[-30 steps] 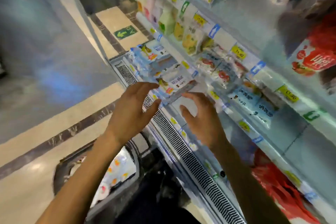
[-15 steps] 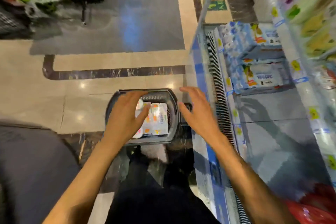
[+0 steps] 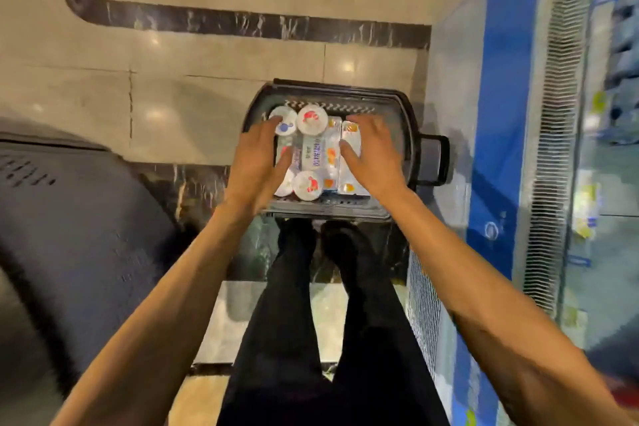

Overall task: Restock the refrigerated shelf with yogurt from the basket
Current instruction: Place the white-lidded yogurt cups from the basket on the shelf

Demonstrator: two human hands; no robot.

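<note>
Below you, on the floor just left of the refrigerated case, stands the basket, filled with yogurt packs. Half a second ago your right hand hung over the basket's right rim and your left hand over its left part. Both have now come down inside the rim, and your view has tipped down so that the stocked shelf is out of frame.

Your left hand lies over the left side of the load, fingers straight and spread, reaching the far-left round cup. Your right hand lies over the right-hand cartons, fingers likewise straight and spread. Neither hand is curled round anything; whether the fingertips touch the packs cannot be told. Between the thumbs sits the wrapped multipack, with one red-marked cup at its far end and another at its near end.

Open room: the basket's handle stands just beside the case's blue front, and bare floor lies to the left and far side. Your legs stand at the near rim. Pale tiles with dark marble bands make the floor, and a dark grey curved object fills the near left.
</note>
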